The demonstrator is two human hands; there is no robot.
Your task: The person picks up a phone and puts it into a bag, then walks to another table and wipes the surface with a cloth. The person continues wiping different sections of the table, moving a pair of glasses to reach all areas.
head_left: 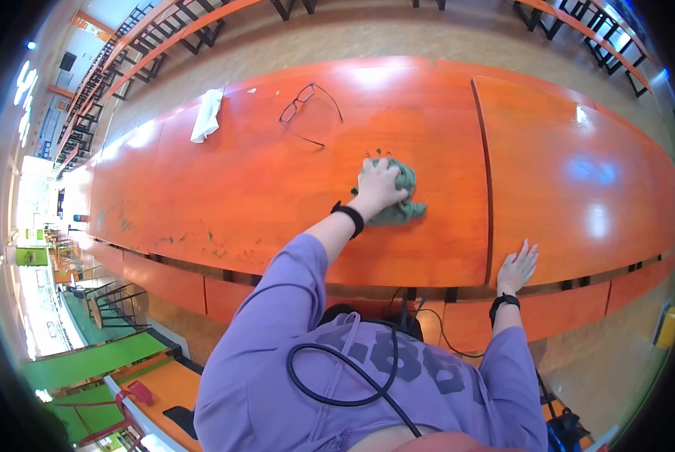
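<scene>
My left hand is closed on a crumpled green cloth, pressing it against the orange table. Small dark green bits lie just beyond the cloth. My right hand rests flat at the table's near edge, on the right-hand section, fingers spread and holding nothing. A pair of glasses with dark frames lies unfolded farther back on the table. To the left of the glasses is a crumpled white tissue.
Green scraps and smears are scattered over the table's left part. A narrow gap divides the two tabletop sections. An orange bench runs along the near side. A black cable loops across my front. More tables stand beyond.
</scene>
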